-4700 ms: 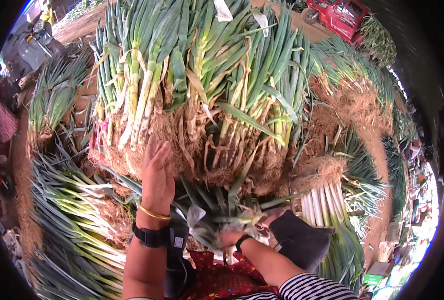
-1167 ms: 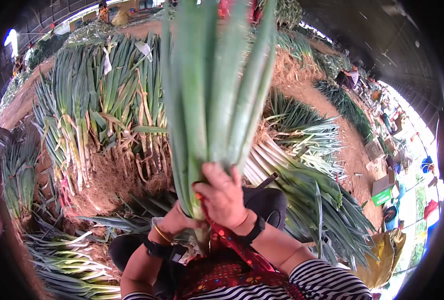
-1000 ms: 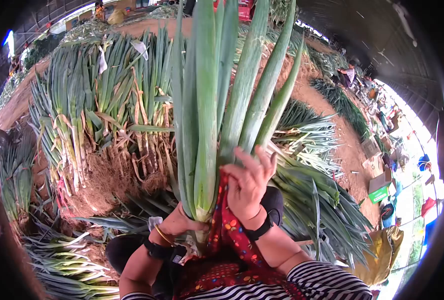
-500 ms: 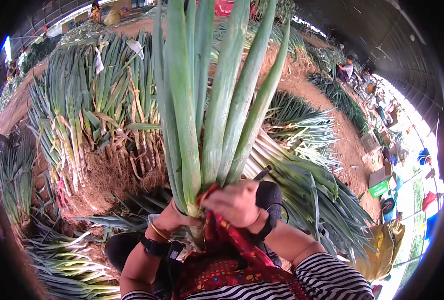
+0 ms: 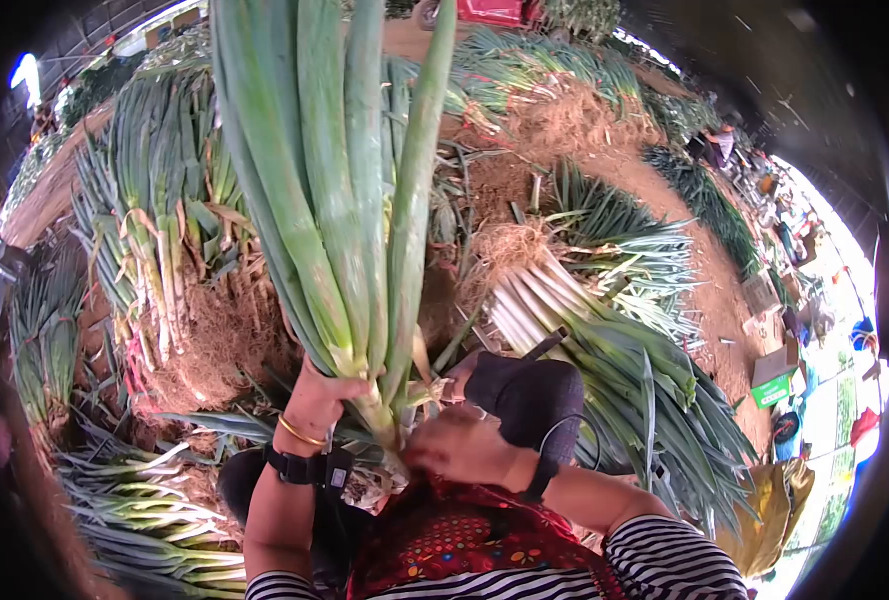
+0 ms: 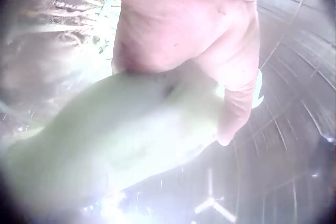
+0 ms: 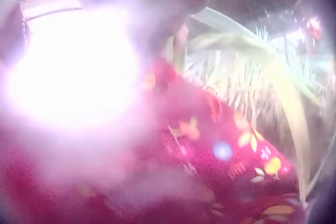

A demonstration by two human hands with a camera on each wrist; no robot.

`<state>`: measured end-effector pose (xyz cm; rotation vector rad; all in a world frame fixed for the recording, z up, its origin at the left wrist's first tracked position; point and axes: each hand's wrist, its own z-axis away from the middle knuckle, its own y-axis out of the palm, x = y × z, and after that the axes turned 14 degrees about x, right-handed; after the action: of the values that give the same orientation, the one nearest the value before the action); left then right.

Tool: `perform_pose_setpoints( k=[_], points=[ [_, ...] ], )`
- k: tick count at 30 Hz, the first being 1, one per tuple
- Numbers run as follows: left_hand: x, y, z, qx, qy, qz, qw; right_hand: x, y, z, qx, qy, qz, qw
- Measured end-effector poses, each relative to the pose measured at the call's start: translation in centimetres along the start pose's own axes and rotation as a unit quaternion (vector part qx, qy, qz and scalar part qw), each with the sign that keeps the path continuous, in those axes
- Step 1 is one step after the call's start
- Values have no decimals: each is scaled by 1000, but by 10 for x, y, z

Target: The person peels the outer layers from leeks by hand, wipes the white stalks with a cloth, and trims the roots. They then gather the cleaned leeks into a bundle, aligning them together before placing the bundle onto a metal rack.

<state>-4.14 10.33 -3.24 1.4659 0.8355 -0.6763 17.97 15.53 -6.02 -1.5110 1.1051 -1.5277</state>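
Observation:
My left hand (image 5: 320, 400) grips a large green onion (image 5: 350, 270) just below where its leaves fan out. The leaves rise toward the top of the head view, leaning left. In the left wrist view, that thumb and palm lie around the pale stalk (image 6: 131, 129). My right hand (image 5: 460, 448), blurred, is low beside the stalk's lower end, over the lap; I cannot tell whether its fingers hold anything. A red flowered apron (image 5: 445, 540) covers the lap just beneath it. Strong glare hides much of the right wrist view, where the apron's cloth fills the lower part.
Upright green onions with roots (image 5: 165, 220) stand at left. More onions (image 5: 155, 520) lie at lower left, and a white-stemmed pile (image 5: 615, 370) lies right of the dark-clothed knee (image 5: 525, 400). A green-and-white box (image 5: 775, 380) and yellow sack (image 5: 770, 510) are farther right.
The green onion is now in view, held by the left hand. Its leaves have swung left over the last second. The right hand has dropped from the leaf base, and the apron cloth it worked with is lower.

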Motion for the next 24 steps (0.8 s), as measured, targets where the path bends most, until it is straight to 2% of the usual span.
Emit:
perform_pose_setpoints(
  k=[1, 2, 3, 5, 6, 8, 11, 12, 13, 14, 15, 16, 17, 19, 20, 21, 23, 24],
  points=[
    [-2, -8, 0, -7, 13, 8, 1000, -5, -10, -7, -73, 93, -66, 991],
    [-5, -9, -2, -24, 40, 23, 999, -11, -19, -17, -134, 157, -182, 961],
    [-7, -9, -3, -40, 67, 37, 996, -25, -20, -28, -128, 156, -237, 950],
    [-8, -16, -3, -40, 78, 32, 996, -25, -20, -60, -76, 127, -487, 861],
    [-9, -19, -4, -31, 89, 27, 995, -23, -12, -75, -72, 122, -487, 862],
    [-13, -22, -4, -41, 110, 14, 993, -20, 10, -105, -97, 61, -686, 718],
    [-23, -33, 0, -69, 127, -28, 989, -17, 22, -133, -118, 15, -673, 730],
    [-27, -38, 1, -81, 124, -59, 987, -14, 26, -139, -131, 33, -658, 741],
    [-30, -41, 2, -86, 126, -60, 986, -9, 25, -145, -126, 31, -659, 741],
    [-32, -44, 3, -83, 137, -47, 986, -5, 24, -151, -159, 30, -660, 734],
    [-34, -47, 4, -79, 148, -34, 985, -2, 24, -157, -191, 28, -660, 726],
    [-38, -46, 7, -82, 145, -28, 986, 0, 26, -163, -222, 30, -718, 659],
    [-40, -46, 9, -84, 146, -28, 985, 0, 26, -165, -220, 30, -719, 659],
    [-43, -48, 12, -41, 181, 20, 982, -4, 24, -166, -226, 85, -679, 693],
    [-46, -56, 20, 3, 134, 38, 990, 5, 8, -165, -214, 103, -710, 662],
    [-46, -58, 21, 1, 136, 40, 990, 9, -1, -165, -212, 103, -710, 663],
    [-53, -57, 15, 29, 186, 47, 981, 13, -14, -167, -238, 111, -822, 505],
    [-56, -53, 11, -45, 200, 64, 977, 15, -18, -173, -280, 116, -808, 505]
  ],
)
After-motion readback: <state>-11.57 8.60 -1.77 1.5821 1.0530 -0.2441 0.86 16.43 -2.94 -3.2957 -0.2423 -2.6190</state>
